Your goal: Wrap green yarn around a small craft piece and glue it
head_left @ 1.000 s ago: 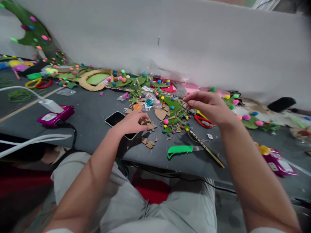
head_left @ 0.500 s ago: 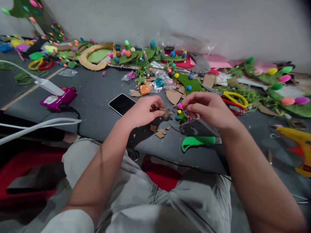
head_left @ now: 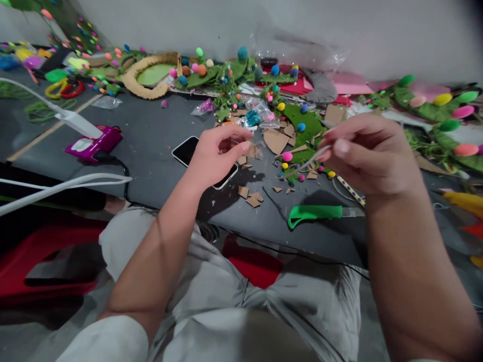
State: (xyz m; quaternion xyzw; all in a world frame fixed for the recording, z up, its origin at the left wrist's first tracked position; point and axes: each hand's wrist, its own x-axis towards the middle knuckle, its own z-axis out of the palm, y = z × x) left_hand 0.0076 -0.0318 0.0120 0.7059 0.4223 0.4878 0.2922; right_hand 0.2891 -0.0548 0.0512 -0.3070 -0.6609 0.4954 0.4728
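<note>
My right hand (head_left: 368, 151) is raised over the table with thumb and forefinger pinched on a thin grey cord (head_left: 312, 160), whose loose end hangs down to the left. My left hand (head_left: 222, 153) hovers above a smartphone (head_left: 186, 151), its thumb and forefinger slightly apart with nothing visible between them. Just beyond its fingertips lie brown cardboard scraps (head_left: 255, 151). Between the hands, small felt balls, among them a pink ball (head_left: 287, 156), lie on the table. A green box cutter (head_left: 316, 214) lies in front of my right hand.
Green felt pieces (head_left: 304, 128) and coloured balls line the wall. A tan ring (head_left: 132, 85) lies at the back left. Near the left edge sit a purple power adapter (head_left: 94, 144) and white cables (head_left: 68, 188). A yellow glue gun (head_left: 466, 201) is at the right.
My right hand has lifted and moved right, drawing the grey cord away from the felt balls. My left hand has let go of a small brownish piece and moved slightly left and up.
</note>
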